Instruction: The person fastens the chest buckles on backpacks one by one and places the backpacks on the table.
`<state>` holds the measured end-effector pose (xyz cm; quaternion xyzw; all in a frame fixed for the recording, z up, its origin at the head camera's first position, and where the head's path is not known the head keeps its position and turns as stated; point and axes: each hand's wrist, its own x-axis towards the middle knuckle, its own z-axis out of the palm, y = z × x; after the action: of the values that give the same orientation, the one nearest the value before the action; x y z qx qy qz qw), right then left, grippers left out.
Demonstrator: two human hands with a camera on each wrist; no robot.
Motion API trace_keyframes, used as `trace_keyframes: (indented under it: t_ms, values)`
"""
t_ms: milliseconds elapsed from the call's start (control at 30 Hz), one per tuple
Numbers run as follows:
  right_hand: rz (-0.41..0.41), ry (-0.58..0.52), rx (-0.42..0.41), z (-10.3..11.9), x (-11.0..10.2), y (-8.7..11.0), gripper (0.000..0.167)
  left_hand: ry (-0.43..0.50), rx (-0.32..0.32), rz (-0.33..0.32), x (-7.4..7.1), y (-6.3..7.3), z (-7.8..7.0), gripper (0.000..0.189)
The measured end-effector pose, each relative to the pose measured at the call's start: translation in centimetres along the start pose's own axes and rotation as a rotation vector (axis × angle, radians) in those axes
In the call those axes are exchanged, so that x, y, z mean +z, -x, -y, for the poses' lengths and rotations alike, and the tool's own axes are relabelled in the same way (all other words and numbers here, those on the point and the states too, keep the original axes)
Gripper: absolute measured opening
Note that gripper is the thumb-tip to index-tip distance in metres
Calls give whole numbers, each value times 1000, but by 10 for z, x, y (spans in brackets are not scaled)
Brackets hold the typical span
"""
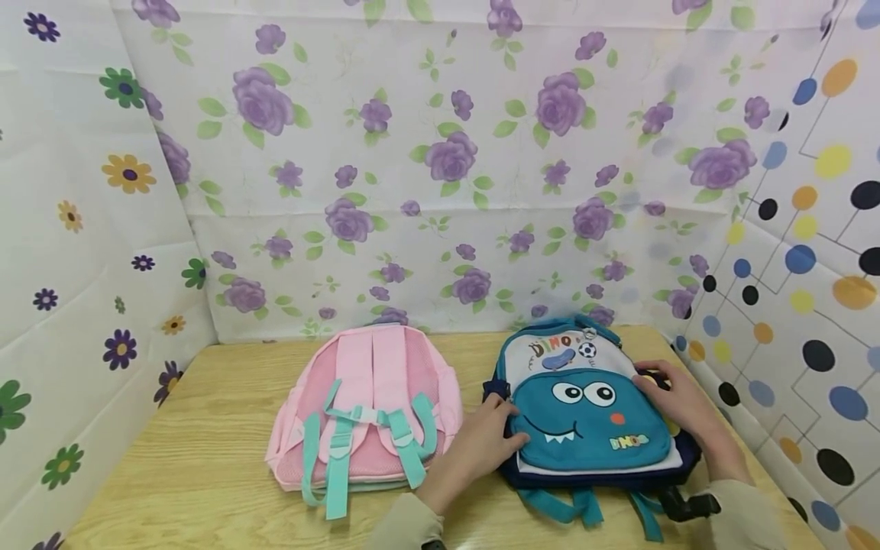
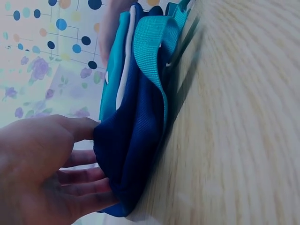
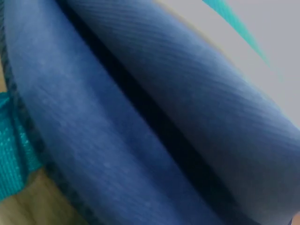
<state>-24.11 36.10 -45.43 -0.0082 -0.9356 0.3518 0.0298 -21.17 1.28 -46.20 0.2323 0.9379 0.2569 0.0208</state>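
Observation:
A teal, white and navy children's backpack [image 1: 593, 424] with a cartoon dinosaur face lies front up at the right of the table. My left hand [image 1: 483, 435] touches its left side; the left wrist view has that hand's [image 2: 51, 164] thumb at the front edge and its fairly straight fingers along the navy side [image 2: 131, 136]. At the upper right side of the bag rests my right hand [image 1: 677, 397], fingers reaching onto the edge. Navy fabric [image 3: 140, 112] fills the right wrist view, with the right fingers out of sight.
A pink backpack [image 1: 354, 359] with mint straps [image 1: 337, 477] lies back up on the wooden table [image 1: 172, 451], left of the teal one. Teal straps [image 1: 557, 506] trail toward the near edge. Patterned sheets [image 1: 426, 252] hang at the back and both sides.

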Motion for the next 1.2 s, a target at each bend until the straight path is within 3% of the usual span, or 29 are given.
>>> trace_keyframes:
  t_ms: [267,500,700,1200]
  values:
    - [-34,60,-44,12,-23,5,60,15,18,7,5,-7,-4,46]
    - [-5,65,-20,24,-43,9,68,34,17,7,8,-15,-7,46]
    - [-3,36,-58,31,-54,12,66,39,-5,17,12,-19,-9,49]
    - [41,-77,-107,41,-77,18,61,71,18,30,18,-23,-11,55]
